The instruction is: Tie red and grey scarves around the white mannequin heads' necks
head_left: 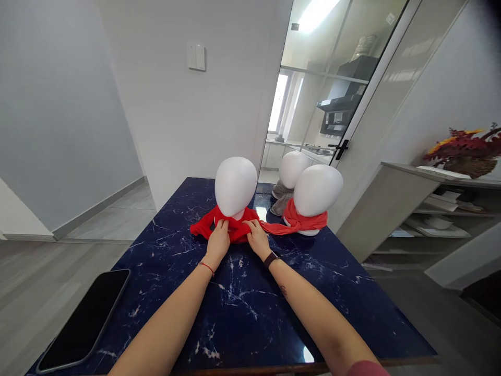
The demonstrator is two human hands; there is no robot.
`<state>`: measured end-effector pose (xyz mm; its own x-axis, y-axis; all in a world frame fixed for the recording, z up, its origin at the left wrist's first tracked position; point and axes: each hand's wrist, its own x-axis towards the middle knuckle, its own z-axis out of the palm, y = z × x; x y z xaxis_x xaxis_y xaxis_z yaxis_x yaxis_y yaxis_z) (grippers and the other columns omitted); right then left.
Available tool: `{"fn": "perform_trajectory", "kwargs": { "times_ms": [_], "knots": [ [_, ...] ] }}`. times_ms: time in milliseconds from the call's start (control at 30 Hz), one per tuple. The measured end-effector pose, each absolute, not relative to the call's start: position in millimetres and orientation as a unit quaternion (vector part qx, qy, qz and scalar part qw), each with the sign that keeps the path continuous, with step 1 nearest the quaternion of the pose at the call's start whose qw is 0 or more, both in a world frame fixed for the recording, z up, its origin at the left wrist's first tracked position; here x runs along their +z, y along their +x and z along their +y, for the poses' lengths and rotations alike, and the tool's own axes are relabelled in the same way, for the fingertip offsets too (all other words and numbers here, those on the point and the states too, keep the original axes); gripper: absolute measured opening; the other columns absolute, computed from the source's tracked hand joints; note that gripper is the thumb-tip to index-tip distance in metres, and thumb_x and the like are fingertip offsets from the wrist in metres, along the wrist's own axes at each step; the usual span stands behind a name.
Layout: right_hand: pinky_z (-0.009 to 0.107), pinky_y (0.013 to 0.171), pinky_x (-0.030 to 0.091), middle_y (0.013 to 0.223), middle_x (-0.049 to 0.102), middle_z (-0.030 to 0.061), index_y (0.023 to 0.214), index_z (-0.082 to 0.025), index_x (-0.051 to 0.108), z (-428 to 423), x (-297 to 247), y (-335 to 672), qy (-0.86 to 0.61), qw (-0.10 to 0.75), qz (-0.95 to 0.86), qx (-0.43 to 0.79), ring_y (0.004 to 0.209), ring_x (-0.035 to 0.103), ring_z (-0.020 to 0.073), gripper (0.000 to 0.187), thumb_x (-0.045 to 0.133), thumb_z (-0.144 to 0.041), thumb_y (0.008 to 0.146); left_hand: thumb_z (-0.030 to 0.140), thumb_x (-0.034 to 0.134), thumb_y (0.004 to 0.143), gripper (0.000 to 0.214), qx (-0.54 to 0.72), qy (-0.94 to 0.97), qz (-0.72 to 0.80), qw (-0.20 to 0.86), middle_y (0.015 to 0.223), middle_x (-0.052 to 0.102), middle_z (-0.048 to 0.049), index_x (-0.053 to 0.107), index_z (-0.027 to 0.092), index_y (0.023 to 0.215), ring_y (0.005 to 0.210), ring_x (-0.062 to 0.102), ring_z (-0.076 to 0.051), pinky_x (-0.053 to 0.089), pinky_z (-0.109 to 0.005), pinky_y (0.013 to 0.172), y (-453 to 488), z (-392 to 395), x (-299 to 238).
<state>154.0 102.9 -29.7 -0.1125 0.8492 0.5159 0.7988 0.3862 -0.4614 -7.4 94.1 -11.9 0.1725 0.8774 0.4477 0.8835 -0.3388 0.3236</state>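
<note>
A white mannequin head (235,184) stands upright on the dark blue marbled table, with a red scarf (237,230) wrapped around its neck. My left hand (219,240) is closed on the scarf at the front left of the neck. Just to its right, my right hand (257,238) pinches the same scarf. One end of the red cloth lies out to the left on the table. Beside it on the right, a second mannequin head (318,189) wears a coral scarf (307,221), whose tail reaches toward the red one.
Behind the second head stands a third mannequin head (293,168) with a grey scarf (282,196). A black phone (86,318) lies at the left edge of the table (235,308). A glass door (313,89) and a shelf unit (422,214) are at the right.
</note>
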Motion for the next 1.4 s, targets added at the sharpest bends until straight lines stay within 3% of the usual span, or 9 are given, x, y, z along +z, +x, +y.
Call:
{"fn": "perform_trajectory", "kwargs": {
  "times_ms": [200, 367, 500, 600, 800, 967, 1100, 1200, 1400],
  "knots": [
    [0.031, 0.093, 0.043, 0.116, 0.054, 0.0065, 0.120, -0.021, 0.053, 108.6, -33.0, 157.5, -0.552, 0.433, -0.711, 0.060, 0.105, 0.052, 0.0195, 0.054, 0.032, -0.003, 0.073, 0.024, 0.042, 0.084, 0.029, -0.221, -0.746, -0.621, 0.093, 0.091, 0.062, -0.0131, 0.059, 0.013, 0.105, 0.094, 0.053, -0.028, 0.040, -0.044, 0.082, -13.1, 90.9, -7.8],
    [0.035, 0.094, 0.043, 0.115, 0.054, 0.0089, 0.117, -0.018, 0.055, 117.0, -40.5, 160.5, -0.567, 0.436, -0.695, 0.068, 0.105, 0.052, 0.0206, 0.054, 0.031, -0.002, 0.071, 0.030, 0.047, 0.083, 0.025, -0.233, -0.774, -0.579, 0.105, 0.102, 0.060, -0.0130, 0.069, 0.018, 0.080, 0.106, 0.045, -0.031, 0.035, -0.048, 0.090, -13.3, 88.5, -5.4],
    [0.035, 0.096, 0.042, 0.112, 0.054, 0.0087, 0.114, -0.018, 0.057, 117.2, -41.1, 159.8, -0.571, 0.431, -0.694, 0.080, 0.105, 0.052, 0.0201, 0.054, 0.032, -0.001, 0.070, 0.026, 0.050, 0.082, 0.019, -0.256, -0.839, -0.474, 0.080, 0.122, 0.052, -0.0094, 0.068, 0.019, 0.081, 0.118, 0.040, -0.028, 0.030, -0.046, 0.102, -10.6, 89.0, -8.0],
    [0.033, 0.095, 0.042, 0.112, 0.053, 0.0080, 0.114, -0.019, 0.057, 114.4, -39.3, 158.7, -0.563, 0.422, -0.706, 0.082, 0.104, 0.052, 0.0189, 0.054, 0.032, -0.001, 0.070, 0.023, 0.050, 0.081, 0.017, -0.251, -0.854, -0.453, 0.045, 0.129, 0.047, -0.0107, 0.065, 0.016, 0.083, 0.118, 0.042, -0.026, 0.036, -0.041, 0.099, -9.5, 90.9, -11.5],
    [0.033, 0.094, 0.042, 0.113, 0.053, 0.0093, 0.111, -0.018, 0.058, 115.4, -42.6, 160.7, -0.599, 0.427, -0.675, 0.058, 0.105, 0.051, 0.0208, 0.049, 0.034, -0.002, 0.071, 0.020, 0.043, 0.085, 0.037, -0.252, -0.796, -0.548, 0.046, 0.116, 0.056, -0.0124, 0.046, 0.012, 0.121, 0.100, 0.053, -0.022, 0.043, -0.034, 0.085, -11.3, 95.0, -15.1],
    [0.036, 0.093, 0.042, 0.108, 0.054, 0.0117, 0.104, -0.015, 0.060, 125.1, -51.7, 165.9, -0.610, 0.480, -0.628, 0.056, 0.101, 0.053, 0.0222, 0.044, 0.033, -0.003, 0.071, 0.033, 0.047, 0.084, 0.030, -0.222, -0.773, -0.589, 0.077, 0.099, 0.062, -0.0128, 0.060, 0.014, 0.102, 0.098, 0.051, -0.029, 0.039, -0.042, 0.082, -15.4, 93.6, -10.8],
    [0.037, 0.091, 0.043, 0.101, 0.056, 0.0129, 0.102, -0.014, 0.060, 134.1, -56.3, 173.7, -0.622, 0.509, -0.592, 0.056, 0.096, 0.053, 0.0221, 0.045, 0.030, -0.002, 0.070, 0.048, 0.038, 0.086, 0.042, -0.243, -0.719, -0.641, 0.110, 0.094, 0.063, -0.0125, 0.067, 0.018, 0.088, 0.098, 0.049, -0.029, 0.033, -0.047, 0.089, -25.8, 95.9, -9.1],
    [0.039, 0.091, 0.043, 0.100, 0.056, 0.0141, 0.103, -0.013, 0.060, 135.3, -54.4, 177.2, -0.629, 0.514, -0.580, 0.057, 0.096, 0.053, 0.0228, 0.046, 0.030, -0.002, 0.070, 0.042, 0.034, 0.088, 0.042, -0.268, -0.681, -0.672, 0.116, 0.092, 0.063, -0.0120, 0.069, 0.018, 0.083, 0.098, 0.048, -0.029, 0.029, -0.049, 0.095, -33.0, 99.5, -9.0],
    [0.041, 0.103, 0.033, 0.127, 0.046, 0.0118, 0.125, -0.015, 0.047, 111.1, -30.5, 162.4, -0.544, 0.447, -0.710, -0.008, 0.120, 0.040, 0.0221, 0.058, 0.037, -0.001, 0.070, 0.028, 0.043, 0.084, 0.023, -0.293, -0.771, -0.559, 0.087, 0.094, 0.059, -0.0082, 0.065, 0.021, 0.084, 0.101, 0.046, -0.026, 0.025, -0.047, 0.103, -24.2, 96.5, -7.1]
  ]
}}
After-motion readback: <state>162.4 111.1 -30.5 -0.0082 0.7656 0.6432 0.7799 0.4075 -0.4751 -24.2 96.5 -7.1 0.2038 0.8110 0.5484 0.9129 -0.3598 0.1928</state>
